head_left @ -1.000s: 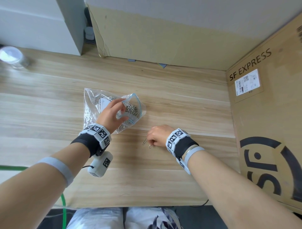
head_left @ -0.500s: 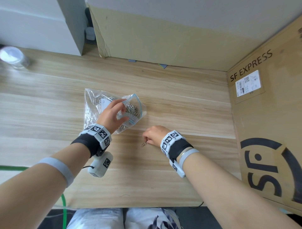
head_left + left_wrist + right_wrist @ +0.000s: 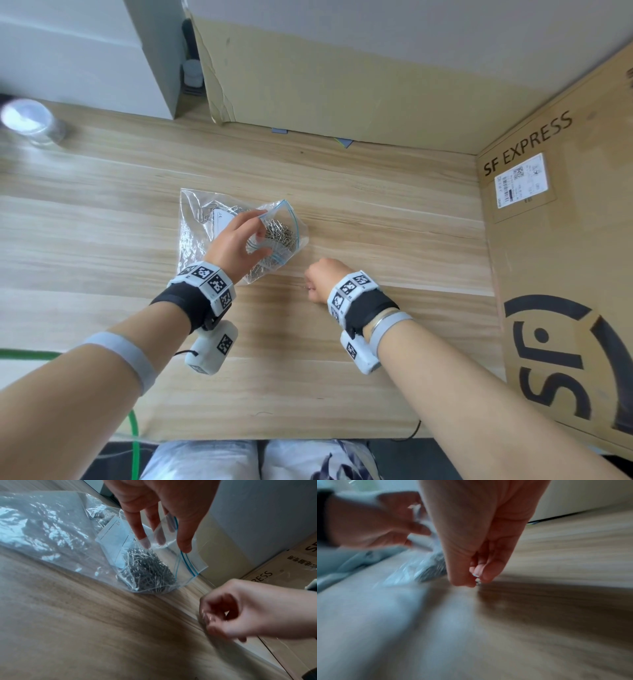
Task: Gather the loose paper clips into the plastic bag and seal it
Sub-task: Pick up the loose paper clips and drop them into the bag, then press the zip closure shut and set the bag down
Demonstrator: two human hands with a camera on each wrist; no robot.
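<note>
**deskwatcher:** So, light wood-grain counter (image 3: 376, 212), with a tall cardboard sheet (image 3: 342, 78) standing along the back and a white wall behind it. Big cardboard box (image 3: 565, 274) on the right, printed "SF EXPRESS", with a white shipping label (image 3: 521, 180) too small to read. A clear jar (image 3: 30, 121) sits blurry in the far left corner, and a green cable (image 3: 135, 435) hangs off the near edge.

**clipfan:** And the bag?

**deskwatcher:** The plastic bag (image 3: 56, 534) lies flat mid-counter, clear with a blue zip strip. There's a heap of paper clips (image 3: 147, 572) inside near the mouth, plus a white paper slip (image 3: 115, 540); I can't read the writing on it.

**clipfan:** Hands?

**deskwatcher:** The left hand (image 3: 236, 243) pinches the upper lip of the bag, thumb outside and fingers (image 3: 137, 524) tucked under the film, holding the mouth apart. The right hand (image 3: 323, 279) is just right of the bag, above the counter, fingertips closed together on a couple of loose clips (image 3: 477, 580). The right wrist view is pretty blurry.
</note>
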